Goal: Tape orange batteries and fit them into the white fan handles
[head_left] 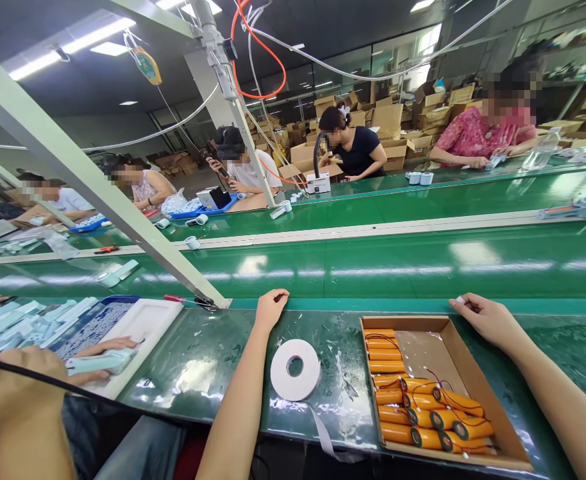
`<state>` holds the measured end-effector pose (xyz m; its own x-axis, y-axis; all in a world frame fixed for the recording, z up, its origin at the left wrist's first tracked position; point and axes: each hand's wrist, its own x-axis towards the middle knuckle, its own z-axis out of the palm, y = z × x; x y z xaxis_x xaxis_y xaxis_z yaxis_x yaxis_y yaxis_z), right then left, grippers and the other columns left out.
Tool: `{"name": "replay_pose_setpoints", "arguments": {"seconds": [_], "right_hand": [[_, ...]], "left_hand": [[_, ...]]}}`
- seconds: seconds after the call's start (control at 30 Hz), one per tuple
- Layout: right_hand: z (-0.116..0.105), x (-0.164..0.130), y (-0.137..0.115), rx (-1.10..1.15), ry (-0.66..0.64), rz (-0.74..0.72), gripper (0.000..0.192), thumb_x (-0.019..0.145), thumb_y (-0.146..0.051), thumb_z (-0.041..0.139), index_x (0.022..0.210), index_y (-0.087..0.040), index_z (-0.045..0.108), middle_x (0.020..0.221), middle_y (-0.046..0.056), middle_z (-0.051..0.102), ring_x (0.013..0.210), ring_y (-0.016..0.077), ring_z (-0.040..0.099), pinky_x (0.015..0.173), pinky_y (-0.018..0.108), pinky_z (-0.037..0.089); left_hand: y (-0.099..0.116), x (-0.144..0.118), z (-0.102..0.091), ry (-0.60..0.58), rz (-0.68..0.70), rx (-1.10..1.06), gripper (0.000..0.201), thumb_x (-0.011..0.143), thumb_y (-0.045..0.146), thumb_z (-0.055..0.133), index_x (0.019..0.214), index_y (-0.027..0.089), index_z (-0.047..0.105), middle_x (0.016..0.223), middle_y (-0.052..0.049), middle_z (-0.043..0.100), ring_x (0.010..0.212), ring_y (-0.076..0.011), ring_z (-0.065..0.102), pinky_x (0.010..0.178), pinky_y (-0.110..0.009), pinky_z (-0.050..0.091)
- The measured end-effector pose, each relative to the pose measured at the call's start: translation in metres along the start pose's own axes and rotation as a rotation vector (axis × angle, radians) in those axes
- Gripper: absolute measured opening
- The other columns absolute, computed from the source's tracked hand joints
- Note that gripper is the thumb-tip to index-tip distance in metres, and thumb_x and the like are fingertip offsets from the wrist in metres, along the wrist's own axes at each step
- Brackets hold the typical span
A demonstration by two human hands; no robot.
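Observation:
My left hand (269,308) rests at the far edge of the green work surface, fingers curled, holding nothing I can see. My right hand (483,316) lies just beyond the far right corner of a cardboard tray (477,380) and pinches a small white piece (460,300) between its fingertips. The tray holds several orange cylindrical batteries (423,407) with red and black wires. A roll of white tape (295,369) lies flat between my arms, its loose end trailing over the near edge.
A green conveyor belt (397,267) runs across beyond my hands. At left, a co-worker's hands (17,390) hold a pale blue part beside a white tray (145,320). A slanted metal post (123,213) meets the table. Several people work on the far side.

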<state>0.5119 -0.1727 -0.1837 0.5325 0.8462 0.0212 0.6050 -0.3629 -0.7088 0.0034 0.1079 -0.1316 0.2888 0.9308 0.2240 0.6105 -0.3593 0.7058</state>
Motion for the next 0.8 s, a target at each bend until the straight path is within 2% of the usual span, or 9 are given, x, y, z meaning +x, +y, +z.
{"name": "replay_pose_setpoints", "arguments": {"seconds": [0.53,0.8], "right_hand": [[0.0002,-0.0007,-0.0024,0.014,-0.004,0.009,0.064,0.081,-0.085,0.050,0.083,-0.022,0.062,0.073,0.002,0.062,0.069,0.0207,0.056,0.067,0.029,0.041],[0.0006,0.0007,-0.0008,0.017,-0.005,-0.012,0.064,0.082,-0.084,0.050,0.084,-0.021,0.063,0.075,0.004,0.064,0.070,0.0214,0.057,0.068,0.030,0.041]], "left_hand": [[-0.0021,0.0002,0.0001,-0.006,0.015,0.026,0.022,0.084,0.039,0.060,0.085,0.026,0.077,0.094,-0.002,0.075,0.080,-0.0210,0.067,0.083,-0.034,0.054],[-0.0014,0.0005,-0.0008,0.002,-0.041,-0.050,0.026,0.085,0.044,0.062,0.092,0.026,0.078,0.101,-0.003,0.078,0.096,-0.0241,0.072,0.091,-0.036,0.056]]}}
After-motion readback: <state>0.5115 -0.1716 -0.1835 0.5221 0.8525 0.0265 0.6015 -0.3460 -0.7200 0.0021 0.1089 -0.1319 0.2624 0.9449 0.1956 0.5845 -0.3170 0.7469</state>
